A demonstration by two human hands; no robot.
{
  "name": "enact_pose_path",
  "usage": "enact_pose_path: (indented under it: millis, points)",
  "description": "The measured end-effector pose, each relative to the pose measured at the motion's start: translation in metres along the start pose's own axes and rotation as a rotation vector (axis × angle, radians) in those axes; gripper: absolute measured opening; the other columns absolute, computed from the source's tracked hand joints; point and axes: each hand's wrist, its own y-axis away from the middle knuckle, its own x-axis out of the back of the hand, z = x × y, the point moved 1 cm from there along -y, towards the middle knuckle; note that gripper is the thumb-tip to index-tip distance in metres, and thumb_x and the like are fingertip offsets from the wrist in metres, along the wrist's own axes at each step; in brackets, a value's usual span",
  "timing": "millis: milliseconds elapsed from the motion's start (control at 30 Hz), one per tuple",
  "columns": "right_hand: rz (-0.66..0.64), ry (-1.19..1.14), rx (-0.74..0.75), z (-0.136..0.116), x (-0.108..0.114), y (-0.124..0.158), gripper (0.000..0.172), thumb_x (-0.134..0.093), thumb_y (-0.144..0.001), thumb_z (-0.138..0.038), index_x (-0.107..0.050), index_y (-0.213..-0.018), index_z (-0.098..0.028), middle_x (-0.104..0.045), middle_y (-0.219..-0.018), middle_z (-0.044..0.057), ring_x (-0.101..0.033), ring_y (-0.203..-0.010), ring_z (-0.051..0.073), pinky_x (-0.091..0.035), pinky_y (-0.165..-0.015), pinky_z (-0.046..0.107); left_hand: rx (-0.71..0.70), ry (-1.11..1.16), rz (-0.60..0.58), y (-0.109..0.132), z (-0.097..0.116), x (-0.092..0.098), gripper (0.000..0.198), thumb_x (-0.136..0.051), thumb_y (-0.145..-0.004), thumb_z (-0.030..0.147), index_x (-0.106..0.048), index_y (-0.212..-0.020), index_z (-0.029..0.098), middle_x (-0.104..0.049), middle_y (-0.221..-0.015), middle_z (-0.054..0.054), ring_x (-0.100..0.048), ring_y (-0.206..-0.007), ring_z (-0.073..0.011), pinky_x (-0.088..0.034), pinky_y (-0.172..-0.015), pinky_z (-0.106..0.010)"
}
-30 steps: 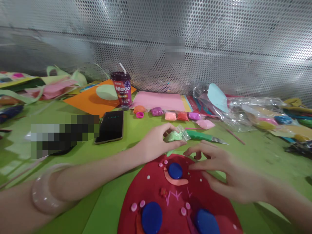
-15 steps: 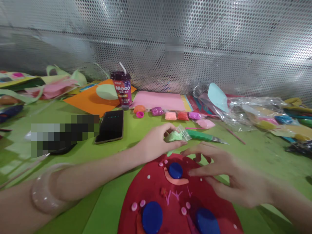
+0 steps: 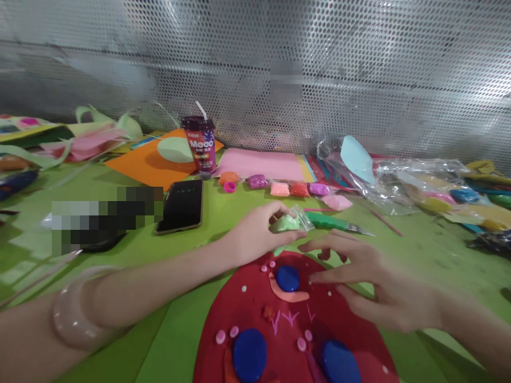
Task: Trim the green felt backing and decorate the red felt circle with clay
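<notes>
My left hand [image 3: 261,231] is closed around a small clear bag of light green clay [image 3: 288,222], thumb in front and fingers behind. Over the upper right of a round red board [image 3: 255,308] hovers my right hand [image 3: 373,279], fingers spread and holding nothing. Whether its fingertips touch the board I cannot tell. Near them on the board sits a glossy blue disc [image 3: 288,278] with a curved peach clay strip [image 3: 289,296] under it. Two more blue discs, pink-and-white dots and pink clay sprigs [image 3: 290,318] lie lower down. Part of the board is beyond the bottom edge.
Behind the bag lies a green-handled craft knife [image 3: 331,222], blade pointing right. Several clay packets [image 3: 299,189] line the table farther back. A black phone [image 3: 181,207] and a purple drink cup [image 3: 199,146] stand left. Clear plastic wrapping [image 3: 391,186] lies at right, before a perforated metal wall [image 3: 239,69].
Almost nothing differs. My right hand has shifted very slightly at its fingers; my left hand keeps its hold on the bag in the same place.
</notes>
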Motion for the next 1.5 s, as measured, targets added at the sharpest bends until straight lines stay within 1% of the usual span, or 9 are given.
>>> enact_pose_path:
  millis: [167, 300, 367, 567, 833, 1000, 1167, 1333, 1500]
  points:
    - [0.014, 0.017, 0.008, -0.001, 0.000, 0.002, 0.041, -0.048, -0.068, -0.007, -0.066, -0.101, -0.023, -0.051, -0.118, 0.008, -0.053, -0.100, 0.021, -0.044, -0.085, 0.039, 0.001, -0.009, 0.003, 0.001, 0.000, 0.000, 0.038, -0.062, -0.073, 0.048, -0.055, -0.095, 0.018, -0.058, -0.079, 0.000, -0.048, -0.065, -0.0134, -0.036, -0.057, -0.026]
    - [-0.006, -0.054, -0.033, -0.004, 0.003, 0.001, 0.041, -0.047, -0.066, -0.005, -0.066, -0.098, -0.022, -0.052, -0.090, 0.005, -0.050, -0.075, 0.017, -0.043, -0.062, 0.031, -0.010, 0.008, -0.001, 0.001, 0.000, -0.001, 0.035, -0.063, -0.073, 0.046, -0.055, -0.092, 0.018, -0.057, -0.076, 0.001, -0.046, -0.063, -0.0125, -0.035, -0.055, -0.024]
    - [-0.029, -0.077, -0.051, -0.005, 0.003, 0.000, 0.040, -0.047, -0.065, -0.005, -0.067, -0.095, -0.022, -0.049, -0.083, 0.004, -0.046, -0.069, 0.015, -0.039, -0.057, 0.029, -0.006, 0.004, -0.001, 0.000, 0.000, -0.001, 0.035, -0.063, -0.073, 0.046, -0.055, -0.092, 0.018, -0.057, -0.076, 0.002, -0.046, -0.064, -0.0124, -0.035, -0.056, -0.024]
    - [-0.078, -0.047, -0.066, -0.006, -0.003, 0.001, 0.040, -0.046, -0.067, -0.006, -0.068, -0.097, -0.022, -0.045, -0.075, 0.003, -0.042, -0.066, 0.015, -0.034, -0.053, 0.028, -0.005, 0.013, -0.002, 0.000, 0.000, 0.000, 0.036, -0.062, -0.073, 0.047, -0.055, -0.093, 0.019, -0.057, -0.076, 0.002, -0.047, -0.064, -0.0124, -0.036, -0.056, -0.024]
    - [-0.046, -0.021, -0.053, -0.001, 0.001, 0.002, 0.032, -0.043, -0.069, -0.009, -0.068, -0.087, -0.019, -0.045, -0.070, 0.003, -0.041, -0.063, 0.015, -0.032, -0.053, 0.029, 0.003, -0.006, -0.008, 0.000, 0.001, 0.000, 0.032, -0.064, -0.073, 0.043, -0.056, -0.092, 0.018, -0.058, -0.076, 0.002, -0.047, -0.064, -0.0123, -0.035, -0.056, -0.024]
    - [-0.078, -0.061, -0.056, -0.007, 0.000, 0.001, 0.036, -0.044, -0.068, -0.007, -0.067, -0.093, -0.020, -0.044, -0.070, 0.002, -0.040, -0.062, 0.015, -0.029, -0.051, 0.028, 0.003, -0.017, -0.009, 0.000, 0.001, -0.001, 0.033, -0.064, -0.072, 0.044, -0.056, -0.092, 0.019, -0.059, -0.078, 0.002, -0.049, -0.065, -0.0126, -0.036, -0.057, -0.025]
    - [-0.130, 0.001, -0.084, -0.004, 0.002, 0.004, 0.037, -0.045, -0.069, -0.009, -0.068, -0.096, -0.021, -0.046, -0.072, 0.003, -0.041, -0.062, 0.016, -0.030, -0.052, 0.029, 0.006, -0.011, -0.022, 0.001, 0.000, -0.001, 0.035, -0.063, -0.073, 0.046, -0.055, -0.094, 0.019, -0.059, -0.080, 0.001, -0.050, -0.067, -0.0139, -0.038, -0.059, -0.026]
    - [-0.079, -0.002, -0.094, 0.002, 0.006, 0.007, 0.034, -0.042, -0.074, -0.010, -0.068, -0.093, -0.019, -0.045, -0.069, 0.003, -0.040, -0.060, 0.014, -0.029, -0.052, 0.029, 0.000, -0.031, -0.023, 0.001, -0.001, -0.001, 0.034, -0.062, -0.073, 0.046, -0.055, -0.094, 0.019, -0.059, -0.081, 0.001, -0.050, -0.068, -0.0142, -0.037, -0.058, -0.026]
    - [-0.125, -0.033, -0.080, 0.003, 0.003, 0.004, 0.039, -0.045, -0.071, -0.008, -0.066, -0.100, -0.022, -0.047, -0.072, 0.002, -0.042, -0.061, 0.014, -0.029, -0.052, 0.028, 0.002, -0.027, -0.039, 0.001, 0.000, -0.001, 0.035, -0.062, -0.073, 0.047, -0.055, -0.093, 0.019, -0.059, -0.080, 0.001, -0.051, -0.068, -0.0142, -0.038, -0.059, -0.026]
